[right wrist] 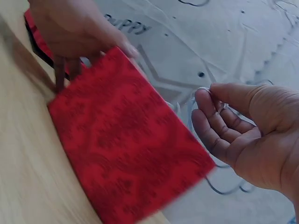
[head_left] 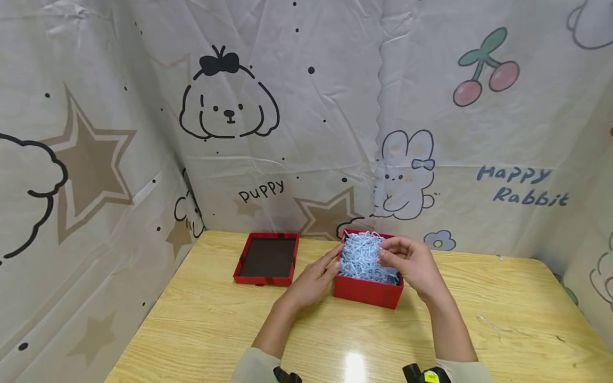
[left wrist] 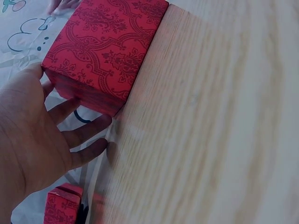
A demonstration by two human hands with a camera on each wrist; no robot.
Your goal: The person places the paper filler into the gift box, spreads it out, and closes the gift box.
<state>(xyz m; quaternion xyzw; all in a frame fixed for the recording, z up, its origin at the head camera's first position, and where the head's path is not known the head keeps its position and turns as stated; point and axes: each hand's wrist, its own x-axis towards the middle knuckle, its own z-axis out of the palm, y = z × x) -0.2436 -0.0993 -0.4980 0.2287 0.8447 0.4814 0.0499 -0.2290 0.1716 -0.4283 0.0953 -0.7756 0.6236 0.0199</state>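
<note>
A red patterned box [head_left: 366, 293] stands on the table, filled to the brim with pale blue shredded paper [head_left: 363, 254]. My left hand [head_left: 311, 279] rests against the box's left side. In the left wrist view its fingers [left wrist: 88, 130] are spread along the side wall, with the thumb up at the edge. Over the box's right rim, my right hand [head_left: 414, 266] pinches a thin strand of shredded paper [right wrist: 219, 110] between thumb and index finger; the other fingers curl loosely. The patterned front wall [right wrist: 126, 135] faces the right wrist view.
Left of the box lies the red lid [head_left: 266, 258], its dark inside facing up. A few loose shreds [head_left: 498, 325] are scattered on the wooden table [head_left: 201, 330] to the right. Behind stands a printed cloth backdrop [head_left: 330, 122].
</note>
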